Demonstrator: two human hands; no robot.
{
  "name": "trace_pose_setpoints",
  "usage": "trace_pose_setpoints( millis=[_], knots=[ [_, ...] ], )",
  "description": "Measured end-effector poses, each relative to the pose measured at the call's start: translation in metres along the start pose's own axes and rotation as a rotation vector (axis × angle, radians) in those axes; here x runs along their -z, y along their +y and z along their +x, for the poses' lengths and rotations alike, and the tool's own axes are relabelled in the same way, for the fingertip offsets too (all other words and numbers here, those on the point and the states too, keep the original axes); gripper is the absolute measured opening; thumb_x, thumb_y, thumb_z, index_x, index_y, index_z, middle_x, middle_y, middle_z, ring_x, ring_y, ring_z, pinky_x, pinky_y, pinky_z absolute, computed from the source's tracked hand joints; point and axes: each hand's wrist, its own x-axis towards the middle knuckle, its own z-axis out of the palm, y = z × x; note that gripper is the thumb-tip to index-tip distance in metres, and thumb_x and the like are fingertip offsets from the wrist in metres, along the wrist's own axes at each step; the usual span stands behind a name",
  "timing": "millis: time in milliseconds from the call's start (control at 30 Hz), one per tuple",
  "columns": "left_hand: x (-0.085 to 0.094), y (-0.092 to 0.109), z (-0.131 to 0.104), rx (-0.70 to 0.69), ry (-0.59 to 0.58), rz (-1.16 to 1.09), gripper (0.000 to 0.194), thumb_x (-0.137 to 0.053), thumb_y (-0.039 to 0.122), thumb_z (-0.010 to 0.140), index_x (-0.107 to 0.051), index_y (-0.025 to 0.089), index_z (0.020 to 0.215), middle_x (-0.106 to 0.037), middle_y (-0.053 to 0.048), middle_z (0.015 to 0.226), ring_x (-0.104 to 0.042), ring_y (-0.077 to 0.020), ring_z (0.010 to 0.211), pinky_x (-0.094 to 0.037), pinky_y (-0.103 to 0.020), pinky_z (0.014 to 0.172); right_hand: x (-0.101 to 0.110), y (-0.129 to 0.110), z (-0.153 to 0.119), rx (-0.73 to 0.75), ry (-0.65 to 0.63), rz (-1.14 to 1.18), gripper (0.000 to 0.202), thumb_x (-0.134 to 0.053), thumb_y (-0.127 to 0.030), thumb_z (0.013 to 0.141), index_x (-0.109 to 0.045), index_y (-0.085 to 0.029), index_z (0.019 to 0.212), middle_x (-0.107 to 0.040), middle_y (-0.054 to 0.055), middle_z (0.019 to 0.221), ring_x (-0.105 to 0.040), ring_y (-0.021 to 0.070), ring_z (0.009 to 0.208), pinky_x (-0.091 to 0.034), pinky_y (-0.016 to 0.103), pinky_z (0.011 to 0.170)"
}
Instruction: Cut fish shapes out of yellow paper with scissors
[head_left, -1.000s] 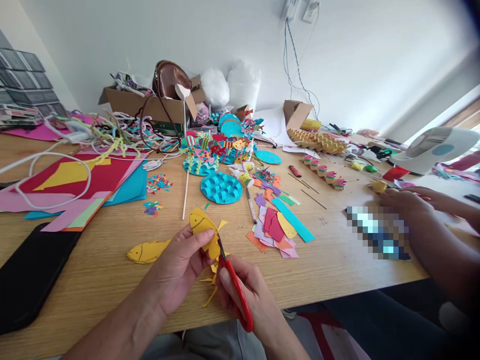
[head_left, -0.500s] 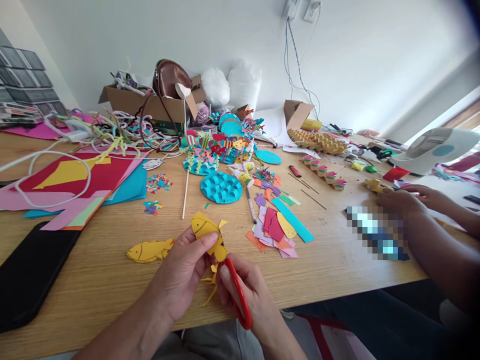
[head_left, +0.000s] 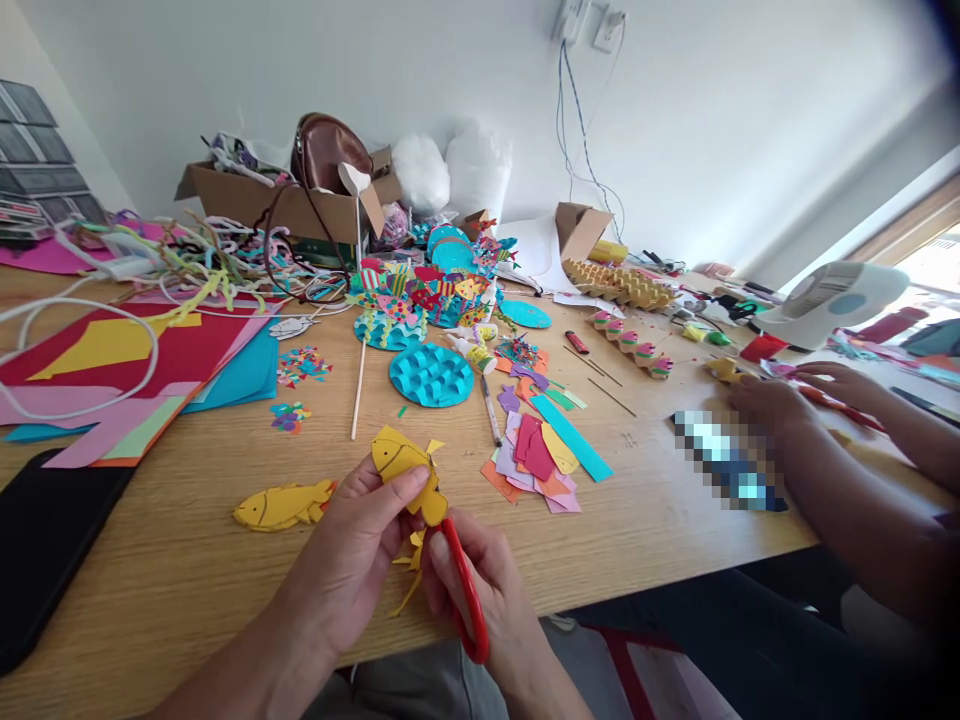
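Between the thumb and fingers of my left hand (head_left: pixel 367 535) is a yellow paper fish (head_left: pixel 397 453) with a dark outline and a drawn eye. My right hand (head_left: pixel 480 575) is closed around red-handled scissors (head_left: pixel 469 590). Their blades are mostly hidden behind the paper and my fingers, at the fish's tail end. Thin yellow paper offcuts (head_left: pixel 409 575) lie on the table beneath my hands. Left of my left hand lies a small stack of cut yellow fish (head_left: pixel 281 506).
Coloured paper scraps (head_left: pixel 540 450), a pen (head_left: pixel 491 410) and a blue scalloped disc (head_left: pixel 431 375) lie ahead. Paper sheets (head_left: pixel 210 370) and a black phone-shaped object (head_left: pixel 60 550) are at left. Another person's hands (head_left: pixel 780 400) work at right, beside a white machine (head_left: pixel 836 300).
The view has shifted slightly, so the table's contents sit further left. My hands keep nearly the same hold on fish and scissors. A red-handled tool now shows by the other person's hands.
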Motion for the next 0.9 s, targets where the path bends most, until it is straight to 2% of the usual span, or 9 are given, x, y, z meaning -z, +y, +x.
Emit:
trace_pose_setpoints(
  millis=[300, 500, 900],
  knots=[
    [-0.0001, 0.0001, -0.001, 0.012, -0.001, 0.038, 0.017, -0.074, 0.025, 0.066, -0.059, 0.018, 0.069, -0.06, 0.004, 0.062, -0.052, -0.0097, 0.056, -0.044, -0.02, 0.052, -0.0002, 0.0014, 0.0011, -0.026, -0.034, 0.088, 0.05, -0.051, -0.065, 0.079, -0.04, -0.02, 0.059, -0.04, -0.006, 0.045, -0.033, 0.0073, 0.041, -0.025, 0.019, 0.04],
    [-0.0009, 0.0003, -0.001, 0.014, 0.0, 0.046, 0.017, -0.074, 0.025, 0.066, -0.059, 0.018, 0.07, -0.061, 0.003, 0.063, -0.053, -0.0104, 0.056, -0.045, -0.021, 0.053, 0.001, -0.0028, 0.0008, -0.054, -0.015, 0.043, 0.047, -0.052, -0.059, 0.081, -0.038, -0.021, 0.057, -0.041, -0.006, 0.044, -0.034, 0.0078, 0.042, -0.026, 0.02, 0.041],
    [0.0022, 0.0014, -0.0009, -0.001, 0.011, 0.037, 0.015, -0.073, 0.022, 0.065, -0.06, 0.018, 0.07, -0.062, 0.003, 0.064, -0.054, -0.0102, 0.057, -0.045, -0.021, 0.054, 0.0064, -0.004, 0.0008, 0.004, -0.041, -0.046, 0.038, -0.052, -0.047, 0.084, -0.037, -0.021, 0.06, -0.037, -0.006, 0.051, -0.032, 0.0091, 0.047, -0.024, 0.022, 0.045]
  ],
)
